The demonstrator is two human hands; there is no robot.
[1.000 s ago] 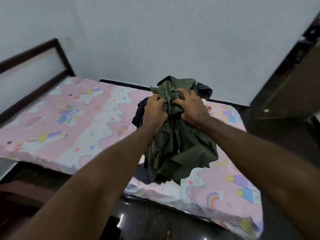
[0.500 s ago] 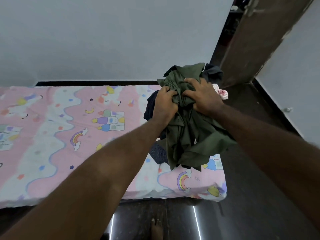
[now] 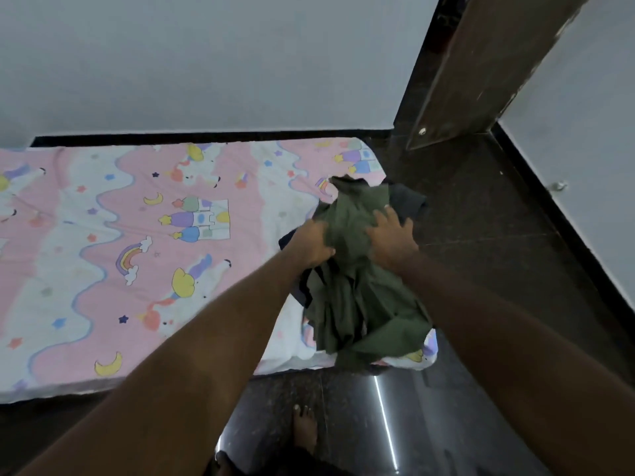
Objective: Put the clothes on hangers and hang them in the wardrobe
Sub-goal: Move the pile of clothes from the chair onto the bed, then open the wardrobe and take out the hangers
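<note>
A bundle of clothes (image 3: 357, 297), olive green on the outside with dark navy pieces (image 3: 407, 201) showing behind it, hangs over the right end of the bed (image 3: 144, 269). My left hand (image 3: 311, 243) grips the bundle's left side with curled fingers. On the upper right of the bundle lies my right hand (image 3: 391, 238), its fingers spread on the green cloth; how it grips is unclear. No hanger is in view.
The bed has a pink and white cartoon-print sheet. A brown wooden door (image 3: 488, 67) stands open at the upper right beside a white wall (image 3: 580, 139). The floor (image 3: 481, 214) is dark and glossy. My bare foot (image 3: 304, 427) is below the bed's edge.
My view has swung right along the bed. Both hands have carried the clothes bundle toward the bed's right end and lower. The pink item seen earlier behind the bundle is out of sight.
</note>
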